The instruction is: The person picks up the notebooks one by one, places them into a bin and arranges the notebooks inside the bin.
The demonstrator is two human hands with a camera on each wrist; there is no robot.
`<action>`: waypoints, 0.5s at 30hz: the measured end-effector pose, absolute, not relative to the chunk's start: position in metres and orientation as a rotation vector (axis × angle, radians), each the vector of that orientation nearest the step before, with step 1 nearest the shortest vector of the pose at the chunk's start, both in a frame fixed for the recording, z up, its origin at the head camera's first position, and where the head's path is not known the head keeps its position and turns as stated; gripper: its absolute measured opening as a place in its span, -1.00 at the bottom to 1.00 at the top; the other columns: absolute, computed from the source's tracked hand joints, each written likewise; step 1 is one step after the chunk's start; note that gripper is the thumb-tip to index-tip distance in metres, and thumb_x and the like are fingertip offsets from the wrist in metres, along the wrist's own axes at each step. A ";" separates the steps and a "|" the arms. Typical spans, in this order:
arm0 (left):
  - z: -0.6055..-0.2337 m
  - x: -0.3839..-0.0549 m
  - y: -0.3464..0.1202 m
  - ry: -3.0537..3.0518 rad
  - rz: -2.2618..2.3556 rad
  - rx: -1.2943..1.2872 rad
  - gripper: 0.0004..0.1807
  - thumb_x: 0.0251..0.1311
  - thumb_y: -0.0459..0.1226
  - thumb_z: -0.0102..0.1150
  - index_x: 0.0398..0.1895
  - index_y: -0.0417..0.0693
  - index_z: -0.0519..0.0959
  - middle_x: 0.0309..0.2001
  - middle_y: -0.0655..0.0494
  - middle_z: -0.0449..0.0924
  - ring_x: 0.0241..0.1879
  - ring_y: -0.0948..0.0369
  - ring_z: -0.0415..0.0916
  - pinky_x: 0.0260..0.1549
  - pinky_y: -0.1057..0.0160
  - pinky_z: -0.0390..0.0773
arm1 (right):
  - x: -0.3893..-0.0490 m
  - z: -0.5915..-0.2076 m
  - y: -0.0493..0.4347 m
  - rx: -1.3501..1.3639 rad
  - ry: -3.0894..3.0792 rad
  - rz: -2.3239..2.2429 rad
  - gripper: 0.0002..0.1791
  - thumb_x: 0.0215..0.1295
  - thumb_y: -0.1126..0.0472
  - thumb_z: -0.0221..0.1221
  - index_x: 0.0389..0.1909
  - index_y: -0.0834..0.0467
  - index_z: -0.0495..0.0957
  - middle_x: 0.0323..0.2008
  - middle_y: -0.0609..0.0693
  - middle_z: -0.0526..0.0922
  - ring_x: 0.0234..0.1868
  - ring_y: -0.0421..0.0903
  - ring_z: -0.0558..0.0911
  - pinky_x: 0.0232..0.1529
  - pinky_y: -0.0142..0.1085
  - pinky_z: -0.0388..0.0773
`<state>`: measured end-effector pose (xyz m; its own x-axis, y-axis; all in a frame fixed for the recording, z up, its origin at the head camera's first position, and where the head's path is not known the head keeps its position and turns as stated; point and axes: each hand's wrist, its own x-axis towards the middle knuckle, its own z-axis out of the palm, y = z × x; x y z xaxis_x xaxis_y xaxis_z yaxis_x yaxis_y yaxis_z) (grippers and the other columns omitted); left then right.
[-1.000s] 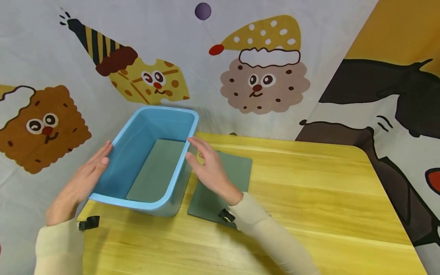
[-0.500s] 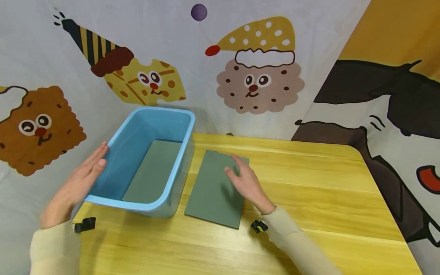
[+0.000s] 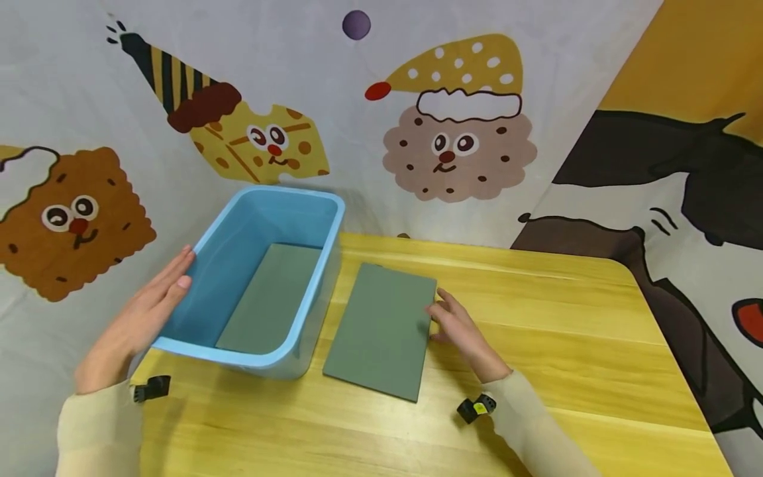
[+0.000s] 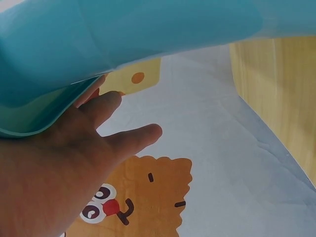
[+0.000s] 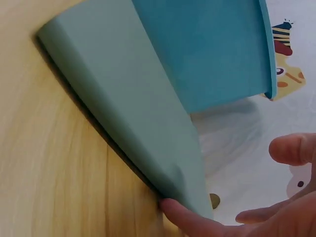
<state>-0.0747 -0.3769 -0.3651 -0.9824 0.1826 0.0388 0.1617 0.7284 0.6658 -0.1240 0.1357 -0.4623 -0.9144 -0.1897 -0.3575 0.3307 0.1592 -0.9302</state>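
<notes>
A blue plastic bin [image 3: 296,321] stands at the left of the table, with a flat grey-green board [image 3: 271,301] lying on its bottom. My left hand [image 3: 140,315] rests on the bin's left side with straight fingers; in the left wrist view its thumb and fingers spread beside the rim [image 4: 29,132]. A second grey-green board [image 3: 381,331] lies on the table just right of the bin. At this board's right edge is my right hand [image 3: 461,331], fingers loosely bent, one fingertip right at the edge in the right wrist view, the thumb raised away from it.
The yellow wooden table [image 3: 548,331] reaches past the right hand to a rounded far corner. A white cloth backdrop [image 3: 357,119] with cartoon food and animals hangs close behind the table and the bin.
My right hand has left the bin's right rim, passed rightward over the loose board and come down at its right edge. The left hand stays at the bin.
</notes>
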 end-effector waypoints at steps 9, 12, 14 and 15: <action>-0.365 -0.075 -0.378 2.919 1.081 0.293 -0.37 0.69 -0.14 -0.32 0.71 0.08 -0.14 0.69 0.11 -0.33 0.62 -0.24 -0.36 0.38 -0.52 -0.34 | -0.137 -0.466 0.117 0.267 1.844 -1.952 -0.15 0.49 0.11 0.06 0.67 0.18 -0.09 0.61 0.29 -0.02 0.53 0.34 0.16 0.35 0.28 0.35; -0.365 -0.075 -0.377 2.923 1.066 0.292 -0.36 0.69 -0.14 -0.31 0.71 0.06 -0.14 0.69 0.06 -0.33 0.61 -0.30 -0.33 0.35 -0.57 -0.31 | -0.141 -0.468 0.107 0.271 1.834 -1.943 -0.16 0.50 0.11 0.05 0.67 0.19 -0.07 0.61 0.27 -0.01 0.52 0.33 0.19 0.33 0.25 0.39; -0.365 -0.076 -0.378 2.922 1.072 0.295 -0.36 0.69 -0.14 -0.30 0.71 0.06 -0.14 0.70 0.06 -0.33 0.61 -0.30 -0.33 0.35 -0.57 -0.31 | -0.142 -0.469 0.102 0.281 1.834 -1.946 -0.18 0.49 0.13 0.05 0.67 0.16 -0.04 0.59 0.28 0.05 0.49 0.31 0.25 0.32 0.21 0.43; -0.364 -0.076 -0.378 2.921 1.078 0.297 -0.36 0.69 -0.14 -0.30 0.71 0.06 -0.14 0.69 0.06 -0.33 0.61 -0.29 -0.33 0.36 -0.56 -0.31 | -0.143 -0.469 0.100 0.287 1.838 -1.950 -0.19 0.49 0.13 0.05 0.67 0.15 -0.02 0.57 0.27 0.10 0.46 0.28 0.29 0.29 0.17 0.47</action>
